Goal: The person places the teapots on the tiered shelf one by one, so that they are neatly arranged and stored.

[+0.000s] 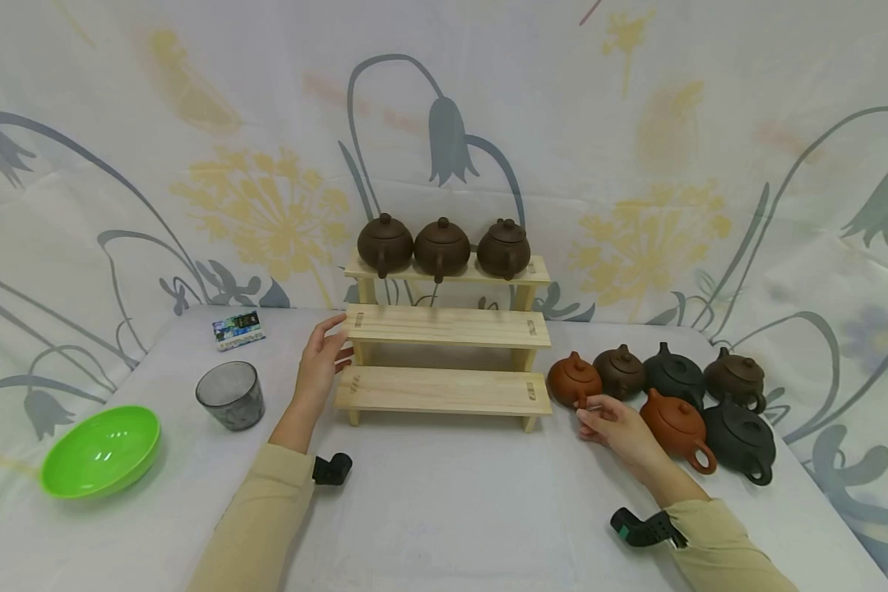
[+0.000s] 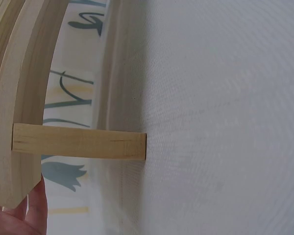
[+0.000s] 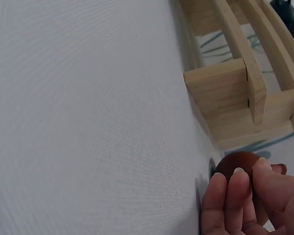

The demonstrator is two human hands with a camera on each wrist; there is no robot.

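My right hand [image 1: 617,432] pinches the small orange-brown teapot [image 1: 575,380] at its near side, beside the right end of the wooden rack. In the right wrist view, thumb and fingers partly cover that teapot [image 3: 237,162]. My left hand [image 1: 320,362] touches the left end of the three-step wooden rack [image 1: 444,390], around the middle step, with its fingers extended. The left wrist view shows its fingers [image 2: 36,208] against the shelf's end. Three dark brown teapots, a left one [image 1: 385,244], a middle one [image 1: 441,248] and a right one [image 1: 504,248], sit on the top step.
Several more teapots crowd the right side: a brown one [image 1: 619,372], black ones [image 1: 740,440] and an orange-brown one [image 1: 673,423]. To the left are a green bowl [image 1: 102,452], a grey glass cup [image 1: 231,396] and a small printed box [image 1: 238,330]. A patterned cloth [image 1: 444,49] hangs behind.
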